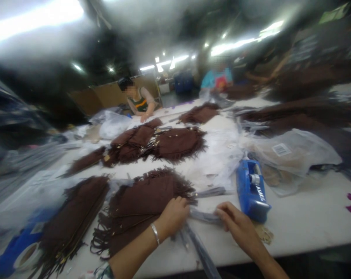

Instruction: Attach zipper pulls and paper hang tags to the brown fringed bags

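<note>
A thin, greyish, see-through plastic strip (206, 216) runs between my two hands above the table's front part. My left hand (177, 215), with a silver bangle on its wrist, is closed on the strip's left end. At the other end, my right hand (236, 224) pinches the strip between thumb and fingers. Just behind my left hand lies a stack of brown fringed bags (143, 195), partly covered by my forearm. Another long grey strip (203, 254) hangs down toward the table edge below my hands. Blur hides whether the two strips join.
A blue tape dispenser (252, 193) stands beside my right hand, with tan rubber bands (264, 233) near it. More brown bags (178, 143) and clear plastic bags (297, 155) cover the white table (303, 217). A tape roll (26, 255) lies lower left. Co-workers (142, 99) are across the table.
</note>
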Motion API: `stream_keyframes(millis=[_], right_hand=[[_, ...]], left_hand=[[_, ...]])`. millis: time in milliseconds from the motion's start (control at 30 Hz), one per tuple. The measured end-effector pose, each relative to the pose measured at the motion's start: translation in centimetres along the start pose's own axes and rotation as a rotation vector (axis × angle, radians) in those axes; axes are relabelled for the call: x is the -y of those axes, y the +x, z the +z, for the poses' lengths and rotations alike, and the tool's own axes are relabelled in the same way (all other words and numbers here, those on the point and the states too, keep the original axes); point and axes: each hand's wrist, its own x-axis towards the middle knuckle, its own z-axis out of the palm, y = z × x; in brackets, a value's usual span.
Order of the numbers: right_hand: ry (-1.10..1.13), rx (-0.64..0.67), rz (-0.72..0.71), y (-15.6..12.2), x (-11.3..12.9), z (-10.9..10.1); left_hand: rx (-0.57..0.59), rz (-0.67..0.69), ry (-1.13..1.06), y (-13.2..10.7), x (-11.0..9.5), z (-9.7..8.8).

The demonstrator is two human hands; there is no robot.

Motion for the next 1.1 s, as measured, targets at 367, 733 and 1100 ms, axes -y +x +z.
stream_keyframes(millis=[367, 733, 1100], right_hand=[[0.009, -0.243, -0.011, 1.8, 1.5, -3.9], [-0.103, 0.021, -0.234, 4.6, 4.0, 2.2], [0.094, 0.148, -0.128, 6.8, 5.3, 10.6]], left_hand=[[-0.199, -0.227, -0.488, 2.2, 1.1, 0.9], [-0.639, -0.849, -1.298, -3.7, 5.6, 2.4], [-0.681, -0.921, -1.781, -4.4, 5.4, 3.3]])
